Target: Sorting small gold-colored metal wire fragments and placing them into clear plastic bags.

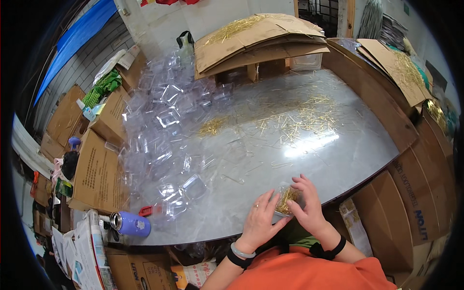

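At the table's near edge, a small clear plastic box (282,213) filled with thin gold wire hooks (290,197) sits between my two hands. My left hand (261,217) cups it from the left, its thumb reaching toward the front. From the other side my right hand (308,205) curls round it, thumb across the hooks. Part of the box is hidden by my fingers. Beyond my hands, loose gold hooks (314,116) lie scattered on the grey table (232,193), with a smaller heap (212,126) left of them.
A big pile of clear plastic boxes (166,121) covers the table's left side. A purple bottle (131,224) and a red tool (145,211) lie at the near left. Cardboard sheets (261,41) bearing more hooks stand at the back. Cardboard walls (372,92) border the right edge.
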The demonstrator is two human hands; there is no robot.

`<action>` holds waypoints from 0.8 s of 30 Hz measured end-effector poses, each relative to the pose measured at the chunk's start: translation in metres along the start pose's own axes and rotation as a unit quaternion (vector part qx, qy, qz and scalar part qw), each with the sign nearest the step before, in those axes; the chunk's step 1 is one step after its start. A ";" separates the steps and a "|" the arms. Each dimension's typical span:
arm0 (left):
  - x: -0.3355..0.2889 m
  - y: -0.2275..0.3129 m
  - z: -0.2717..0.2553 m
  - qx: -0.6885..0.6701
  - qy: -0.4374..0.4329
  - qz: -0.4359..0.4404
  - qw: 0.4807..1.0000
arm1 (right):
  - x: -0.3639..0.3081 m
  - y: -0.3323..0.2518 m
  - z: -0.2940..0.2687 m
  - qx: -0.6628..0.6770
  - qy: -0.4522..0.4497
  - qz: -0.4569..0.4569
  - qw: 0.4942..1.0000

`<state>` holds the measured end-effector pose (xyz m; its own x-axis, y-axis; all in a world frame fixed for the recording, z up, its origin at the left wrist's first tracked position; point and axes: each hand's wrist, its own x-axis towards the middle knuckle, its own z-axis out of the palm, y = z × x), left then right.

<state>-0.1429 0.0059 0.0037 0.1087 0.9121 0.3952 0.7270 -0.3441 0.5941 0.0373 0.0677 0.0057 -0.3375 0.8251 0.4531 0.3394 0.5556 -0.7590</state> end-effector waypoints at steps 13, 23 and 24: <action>0.003 -0.009 0.003 -0.004 -0.022 0.015 1.000 | -0.002 -0.003 -0.008 -0.170 -0.096 -0.058 0.979; 0.000 -0.009 0.001 0.029 -0.022 0.038 0.999 | 0.001 0.002 0.001 -0.055 -0.076 0.023 0.995; 0.000 -0.009 0.001 0.026 -0.023 0.040 0.999 | 0.002 0.003 -0.001 -0.041 -0.085 0.019 0.995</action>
<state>-0.1490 0.0092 -0.0023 0.1984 0.8914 0.4075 0.7487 -0.4062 0.5240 0.0380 0.0708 0.0048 -0.4638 0.8206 0.3339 0.4233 0.5364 -0.7302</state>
